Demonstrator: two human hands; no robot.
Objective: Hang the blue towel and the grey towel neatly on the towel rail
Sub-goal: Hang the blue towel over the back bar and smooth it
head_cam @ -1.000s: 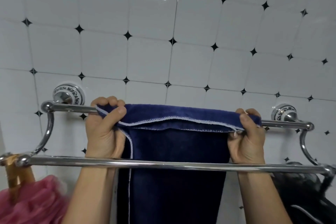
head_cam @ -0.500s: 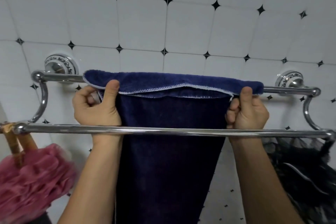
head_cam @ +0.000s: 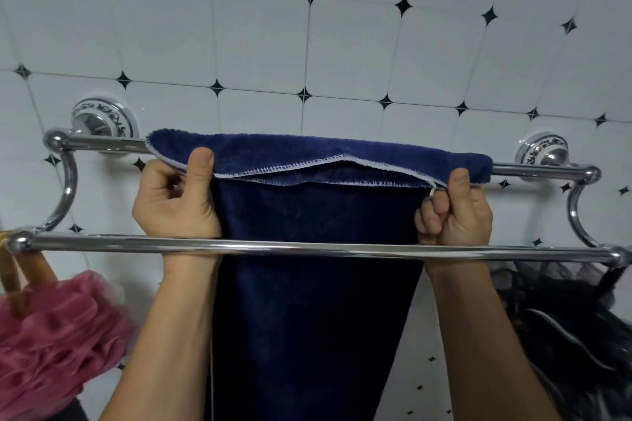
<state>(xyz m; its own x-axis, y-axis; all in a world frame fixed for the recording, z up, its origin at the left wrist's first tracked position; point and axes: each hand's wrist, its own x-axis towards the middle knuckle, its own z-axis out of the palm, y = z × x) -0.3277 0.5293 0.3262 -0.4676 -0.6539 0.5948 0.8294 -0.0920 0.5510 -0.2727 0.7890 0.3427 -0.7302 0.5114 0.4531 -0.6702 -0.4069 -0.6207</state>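
Where white tiles (head_cam: 352, 44) back towel rail (head_cam: 136, 244) | blue towel (head_cam: 307, 318) draped

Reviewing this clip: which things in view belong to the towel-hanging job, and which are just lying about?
Job: blue towel, draped over the rear bar of the towel rail; left hand and right hand, each pinching a corner of it. Grey towel not in view.
Just there: pink bath puff and black mesh item near the rail's ends; tiled wall.

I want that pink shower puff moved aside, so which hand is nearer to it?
Left. The left hand grips the blue towel up and right of the pink puff; the right hand grips the towel's far corner, farther right.
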